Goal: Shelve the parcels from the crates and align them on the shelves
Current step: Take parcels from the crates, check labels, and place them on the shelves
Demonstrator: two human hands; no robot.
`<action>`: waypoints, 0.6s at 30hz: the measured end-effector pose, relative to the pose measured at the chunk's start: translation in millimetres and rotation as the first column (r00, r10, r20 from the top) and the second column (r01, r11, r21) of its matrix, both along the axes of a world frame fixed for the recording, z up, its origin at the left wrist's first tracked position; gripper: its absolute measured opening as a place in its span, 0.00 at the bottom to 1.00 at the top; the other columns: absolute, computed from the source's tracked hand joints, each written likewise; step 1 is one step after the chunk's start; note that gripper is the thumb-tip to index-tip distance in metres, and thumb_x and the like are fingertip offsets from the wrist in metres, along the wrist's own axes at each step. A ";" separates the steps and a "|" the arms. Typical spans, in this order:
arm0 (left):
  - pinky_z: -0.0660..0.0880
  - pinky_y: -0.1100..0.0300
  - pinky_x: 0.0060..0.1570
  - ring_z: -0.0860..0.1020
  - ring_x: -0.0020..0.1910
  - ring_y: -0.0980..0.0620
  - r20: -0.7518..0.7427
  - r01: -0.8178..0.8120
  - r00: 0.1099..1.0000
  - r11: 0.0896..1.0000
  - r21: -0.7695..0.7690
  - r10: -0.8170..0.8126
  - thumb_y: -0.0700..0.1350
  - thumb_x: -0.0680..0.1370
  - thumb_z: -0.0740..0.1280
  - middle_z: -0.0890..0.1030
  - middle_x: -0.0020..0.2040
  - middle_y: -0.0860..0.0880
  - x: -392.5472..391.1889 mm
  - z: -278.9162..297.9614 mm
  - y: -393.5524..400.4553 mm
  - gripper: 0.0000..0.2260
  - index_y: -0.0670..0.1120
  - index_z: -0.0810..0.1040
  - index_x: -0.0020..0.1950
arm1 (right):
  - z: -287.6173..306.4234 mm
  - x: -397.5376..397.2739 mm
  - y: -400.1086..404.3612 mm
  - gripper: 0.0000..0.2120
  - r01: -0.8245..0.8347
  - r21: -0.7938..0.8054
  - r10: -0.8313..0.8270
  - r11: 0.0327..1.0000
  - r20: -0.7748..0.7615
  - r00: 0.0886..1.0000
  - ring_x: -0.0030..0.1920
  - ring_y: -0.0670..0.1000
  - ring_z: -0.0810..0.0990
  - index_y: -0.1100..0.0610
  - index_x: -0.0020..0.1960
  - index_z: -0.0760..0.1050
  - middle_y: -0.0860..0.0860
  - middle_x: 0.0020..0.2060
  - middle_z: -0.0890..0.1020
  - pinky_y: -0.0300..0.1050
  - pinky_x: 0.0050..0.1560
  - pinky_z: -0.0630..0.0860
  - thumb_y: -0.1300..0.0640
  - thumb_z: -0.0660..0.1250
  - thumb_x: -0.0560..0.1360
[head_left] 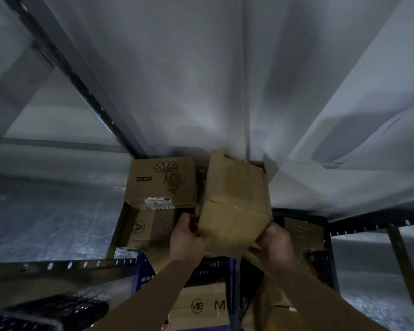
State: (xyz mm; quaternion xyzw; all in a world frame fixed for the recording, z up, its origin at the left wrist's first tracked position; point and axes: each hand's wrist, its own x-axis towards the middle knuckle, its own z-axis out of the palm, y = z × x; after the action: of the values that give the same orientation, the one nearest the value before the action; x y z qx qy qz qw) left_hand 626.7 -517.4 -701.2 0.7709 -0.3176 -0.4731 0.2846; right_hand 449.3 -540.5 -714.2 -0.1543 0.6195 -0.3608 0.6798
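up at the shelf edge, both hands grip a tilted cardboard parcel (234, 201), left hand (189, 237) and right hand (271, 242) at its near corners; level it, then slide it flush beside the printed box (160, 182).

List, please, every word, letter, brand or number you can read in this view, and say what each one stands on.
"POP MART": dark tag on the flower-printed box on the shelf.
"A" in a circle: box under it.
"ME" in a circle, then "M": box in the blue crate.
White sticker and the handwriting beneath it: too blurred to read.
Plain box in both hands: no text visible.
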 end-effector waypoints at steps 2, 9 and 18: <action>0.78 0.51 0.49 0.78 0.47 0.49 0.069 0.067 0.995 0.997 0.022 -0.069 0.28 0.74 0.62 0.80 0.45 0.48 4.3 -0.8 -0.1 0.14 0.48 0.75 0.47 | -3.2 -2.3 -1.3 0.15 0.008 0.047 -0.009 0.999 0.013 1.000 0.53 0.61 0.82 0.52 0.59 0.78 0.56 0.50 0.85 0.66 0.58 0.78 0.48 0.55 0.84; 0.73 0.47 0.48 0.78 0.56 0.41 -0.466 -0.094 0.854 0.949 0.302 0.233 0.48 0.82 0.60 0.80 0.57 0.42 12.8 7.3 -2.8 0.10 0.45 0.77 0.54 | -5.9 -2.2 -1.0 0.32 -0.040 0.133 0.013 0.990 0.196 0.981 0.61 0.62 0.79 0.50 0.63 0.78 0.56 0.57 0.85 0.74 0.62 0.72 0.27 0.55 0.76; 0.54 0.23 0.65 0.68 0.69 0.31 -0.774 0.000 0.529 0.912 0.410 0.348 0.83 0.63 0.54 0.72 0.71 0.40 31.5 14.6 -1.4 0.46 0.55 0.72 0.69 | 19.1 4.5 -11.5 0.10 -0.009 -0.111 -0.012 0.994 -0.194 0.981 0.46 0.54 0.81 0.66 0.39 0.79 0.57 0.41 0.85 0.41 0.41 0.76 0.60 0.70 0.77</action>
State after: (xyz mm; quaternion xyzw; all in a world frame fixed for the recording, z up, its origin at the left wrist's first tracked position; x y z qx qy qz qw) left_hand 658.2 -518.8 -686.6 0.5193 0.0287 -0.7994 0.3008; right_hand 453.8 -552.1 -695.1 -0.2260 0.6619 -0.3787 0.6062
